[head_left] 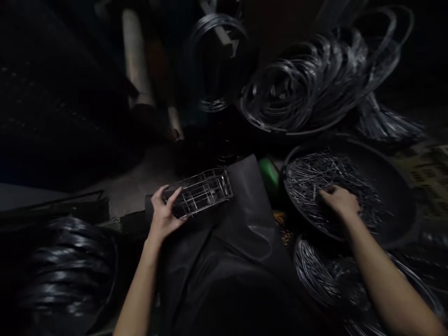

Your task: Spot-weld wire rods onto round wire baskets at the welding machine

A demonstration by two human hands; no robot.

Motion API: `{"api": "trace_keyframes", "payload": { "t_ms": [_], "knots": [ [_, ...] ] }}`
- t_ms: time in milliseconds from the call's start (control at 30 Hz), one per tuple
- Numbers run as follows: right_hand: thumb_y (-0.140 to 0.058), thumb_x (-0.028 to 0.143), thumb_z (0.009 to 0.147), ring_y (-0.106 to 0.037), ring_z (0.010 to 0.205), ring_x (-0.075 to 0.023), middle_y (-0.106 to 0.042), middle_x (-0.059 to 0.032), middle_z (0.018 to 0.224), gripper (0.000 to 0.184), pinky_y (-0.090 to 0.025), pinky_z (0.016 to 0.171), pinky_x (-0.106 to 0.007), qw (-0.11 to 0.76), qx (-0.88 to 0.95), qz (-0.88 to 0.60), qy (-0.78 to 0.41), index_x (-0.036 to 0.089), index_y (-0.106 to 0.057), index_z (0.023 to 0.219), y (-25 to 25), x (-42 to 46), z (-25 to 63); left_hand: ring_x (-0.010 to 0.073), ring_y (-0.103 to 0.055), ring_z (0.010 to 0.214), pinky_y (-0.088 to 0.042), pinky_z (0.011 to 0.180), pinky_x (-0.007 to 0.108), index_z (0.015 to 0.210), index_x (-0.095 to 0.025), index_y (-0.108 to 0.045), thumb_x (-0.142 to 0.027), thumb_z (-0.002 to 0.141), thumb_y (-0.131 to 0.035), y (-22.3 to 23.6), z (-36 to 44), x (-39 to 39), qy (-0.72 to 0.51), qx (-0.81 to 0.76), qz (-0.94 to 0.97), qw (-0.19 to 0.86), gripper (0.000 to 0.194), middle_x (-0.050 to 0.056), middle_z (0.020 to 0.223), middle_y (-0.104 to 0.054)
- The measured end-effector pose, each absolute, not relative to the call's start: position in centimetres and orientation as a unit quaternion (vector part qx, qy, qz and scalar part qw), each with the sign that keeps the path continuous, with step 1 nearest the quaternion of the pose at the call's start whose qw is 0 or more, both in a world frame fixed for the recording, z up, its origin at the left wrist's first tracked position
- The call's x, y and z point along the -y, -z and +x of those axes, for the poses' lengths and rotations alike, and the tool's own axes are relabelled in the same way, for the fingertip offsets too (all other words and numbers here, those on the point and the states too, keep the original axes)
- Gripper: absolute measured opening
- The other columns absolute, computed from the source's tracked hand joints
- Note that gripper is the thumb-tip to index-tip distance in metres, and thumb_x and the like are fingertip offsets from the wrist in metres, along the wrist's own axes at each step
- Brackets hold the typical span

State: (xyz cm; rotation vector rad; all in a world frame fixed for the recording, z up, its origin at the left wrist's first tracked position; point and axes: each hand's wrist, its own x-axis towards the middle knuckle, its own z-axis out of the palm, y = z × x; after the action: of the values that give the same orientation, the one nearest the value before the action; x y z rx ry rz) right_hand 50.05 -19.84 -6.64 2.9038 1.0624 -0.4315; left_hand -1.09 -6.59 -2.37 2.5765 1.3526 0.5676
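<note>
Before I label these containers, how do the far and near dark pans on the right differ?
The far pan holds looped wire coils; the near pan holds short, loose wire pieces. Coils rise above the far pan's rim, while the near pan shows bare inner surface. Both are dark and rounded.

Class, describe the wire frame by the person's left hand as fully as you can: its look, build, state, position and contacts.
The wire frame is a long, narrow open cage of thin, shiny, metal-looking rods. Long rods run along its length, joined by crosspieces, with more wirework visible inside. It lies lengthwise on the dark sheet, its right end angled slightly away from the person. The left hand grips its left end, fingers spread over it. It looks unbent, though dimness and blur hide its joints.
</note>
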Motion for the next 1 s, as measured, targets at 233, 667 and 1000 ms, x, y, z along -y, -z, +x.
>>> {"api": "trace_keyframes", "payload": {
  "t_ms": [233,667,1000],
  "knots": [
    [-0.048,0.061,0.083,-0.061,0.101,-0.0321,-0.064,-0.0165,0.11,0.041,-0.049,0.088,-0.048,-0.34,-0.333,0.875,0.09,0.033,-0.058,0.111,0.5,20.0,40.3,0.0457,-0.007,0.14,-0.01,0.107,0.07,0.146,-0.025,-0.023,-0.056,0.059,-0.079,0.8,0.5,7.4,-0.11,-0.468,0.867,0.132,0.107,0.018,0.151,-0.006],
    [-0.062,0.042,0.08,-0.06,0.063,-0.0156,-0.063,-0.0003,0.07,0.031,-0.049,0.058,-0.027,-0.256,-0.568,0.551,0.556,0.02,-0.067,0.1,-0.5,13.4,27.7,0.0444,-0.012,0.139,-0.014,0.108,0.069,0.137,-0.026,-0.036,-0.043,0.064,-0.08,1.8,0.7,6.9,-0.132,-0.478,0.851,0.172,0.087,0.016,0.149,-0.016],
    [-0.062,0.036,0.085,-0.069,0.078,-0.0222,-0.071,-0.0079,0.105,0.034,-0.05,0.058,-0.027,-0.119,-0.838,0.506,0.168,0.02,-0.066,0.115,0.6,9.7,22.3,0.046,-0.017,0.135,-0.025,0.102,0.07,0.137,-0.03,-0.042,-0.022,0.067,-0.076,1.7,0.9,7.1,-0.124,-0.477,0.859,0.136,0.078,0.016,0.147,-0.012]
  ]
}}
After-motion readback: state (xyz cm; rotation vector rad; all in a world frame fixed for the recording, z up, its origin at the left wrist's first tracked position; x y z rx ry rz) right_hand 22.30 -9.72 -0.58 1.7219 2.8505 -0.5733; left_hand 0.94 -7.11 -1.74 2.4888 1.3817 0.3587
